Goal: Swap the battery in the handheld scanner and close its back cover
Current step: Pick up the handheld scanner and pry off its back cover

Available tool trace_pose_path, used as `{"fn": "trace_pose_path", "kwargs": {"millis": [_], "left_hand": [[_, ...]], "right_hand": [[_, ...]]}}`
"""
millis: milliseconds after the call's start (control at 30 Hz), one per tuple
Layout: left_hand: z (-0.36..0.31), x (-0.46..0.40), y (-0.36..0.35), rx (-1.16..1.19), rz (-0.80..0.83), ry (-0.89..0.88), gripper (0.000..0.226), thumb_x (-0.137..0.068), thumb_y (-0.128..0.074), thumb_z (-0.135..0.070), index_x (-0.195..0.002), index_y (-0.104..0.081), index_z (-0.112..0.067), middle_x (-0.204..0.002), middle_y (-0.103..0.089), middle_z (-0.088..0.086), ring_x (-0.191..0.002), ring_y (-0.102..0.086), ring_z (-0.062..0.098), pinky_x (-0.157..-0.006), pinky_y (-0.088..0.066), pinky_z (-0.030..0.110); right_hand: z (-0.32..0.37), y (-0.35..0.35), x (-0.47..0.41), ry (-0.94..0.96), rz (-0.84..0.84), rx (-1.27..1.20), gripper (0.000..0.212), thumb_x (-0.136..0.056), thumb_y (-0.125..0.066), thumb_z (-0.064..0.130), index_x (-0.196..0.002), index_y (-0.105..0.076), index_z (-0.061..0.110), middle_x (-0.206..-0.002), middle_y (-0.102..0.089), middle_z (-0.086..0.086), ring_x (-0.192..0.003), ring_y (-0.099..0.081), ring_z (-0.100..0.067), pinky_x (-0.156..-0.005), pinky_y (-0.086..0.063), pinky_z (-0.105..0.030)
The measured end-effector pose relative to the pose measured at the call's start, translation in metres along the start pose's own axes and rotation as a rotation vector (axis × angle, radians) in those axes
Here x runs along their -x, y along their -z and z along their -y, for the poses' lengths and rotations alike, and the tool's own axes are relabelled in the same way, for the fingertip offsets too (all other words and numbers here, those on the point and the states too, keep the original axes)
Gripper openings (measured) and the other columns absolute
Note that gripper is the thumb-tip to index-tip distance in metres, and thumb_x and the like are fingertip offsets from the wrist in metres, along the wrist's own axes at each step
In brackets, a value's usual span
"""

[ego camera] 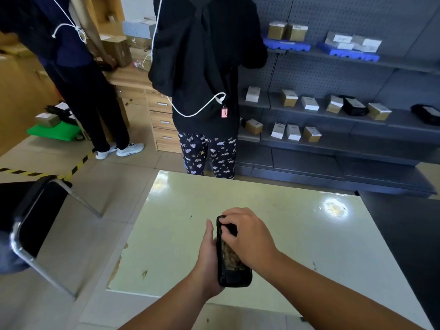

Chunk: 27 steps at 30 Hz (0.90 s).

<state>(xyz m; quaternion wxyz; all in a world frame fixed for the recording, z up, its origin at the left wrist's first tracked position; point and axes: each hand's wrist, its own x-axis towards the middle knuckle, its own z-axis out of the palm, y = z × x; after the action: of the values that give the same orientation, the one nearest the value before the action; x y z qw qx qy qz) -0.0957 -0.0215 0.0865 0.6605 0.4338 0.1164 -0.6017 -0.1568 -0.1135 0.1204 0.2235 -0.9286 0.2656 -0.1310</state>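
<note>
A black handheld scanner (234,275) is held above the pale table (309,246), long axis pointing away from me. My left hand (209,260) grips its left side and lower end from underneath. My right hand (247,234) lies over its upper half, fingertips pressed on the top end. A patterned, brownish patch shows in the scanner's middle between my hands. Whether the back cover is on or off is hidden by my right hand.
Two people stand beyond the table's far edge, one in patterned trousers (209,153) right behind it. Grey shelving (333,120) with small boxes runs along the right. A black chair (35,222) stands at the left. A wooden desk with drawers (157,110) is behind.
</note>
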Motion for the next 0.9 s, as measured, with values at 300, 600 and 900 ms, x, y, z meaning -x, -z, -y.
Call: {"fn": "trace_pose_path", "kwargs": {"millis": [300,600,900], "left_hand": [[-0.007,-0.01,-0.001,-0.024,0.027,-0.112,0.081,-0.094,-0.031,-0.076,-0.11,-0.079,-0.013,-0.105,-0.079,0.018,-0.09,-0.076,0.033,-0.08,-0.057,0.043],[-0.034,-0.016,-0.01,-0.153,0.038,-0.304,0.079,-0.095,-0.023,-0.076,-0.106,-0.081,-0.024,-0.117,-0.077,0.012,-0.106,-0.068,0.032,-0.093,-0.048,0.047],[-0.034,-0.012,-0.007,-0.14,0.013,-0.298,0.07,-0.095,-0.029,-0.073,-0.108,-0.081,-0.027,-0.115,-0.079,0.007,-0.108,-0.073,0.027,-0.096,-0.051,0.045]], "right_hand": [[0.004,0.007,-0.011,-0.445,-0.055,-0.453,0.044,-0.092,-0.064,0.029,-0.136,-0.059,0.024,-0.131,-0.058,0.009,-0.119,-0.055,-0.011,-0.101,-0.048,-0.033],[0.015,0.03,-0.029,-0.859,0.246,-0.982,0.015,-0.091,-0.059,0.017,-0.093,-0.073,0.018,-0.07,-0.063,0.003,-0.067,-0.052,-0.018,-0.073,-0.049,-0.035],[0.024,0.02,-0.03,-0.915,0.216,-1.036,0.019,-0.091,-0.062,0.021,-0.107,-0.071,0.017,-0.094,-0.072,-0.004,-0.084,-0.062,-0.021,-0.079,-0.051,-0.038]]}}
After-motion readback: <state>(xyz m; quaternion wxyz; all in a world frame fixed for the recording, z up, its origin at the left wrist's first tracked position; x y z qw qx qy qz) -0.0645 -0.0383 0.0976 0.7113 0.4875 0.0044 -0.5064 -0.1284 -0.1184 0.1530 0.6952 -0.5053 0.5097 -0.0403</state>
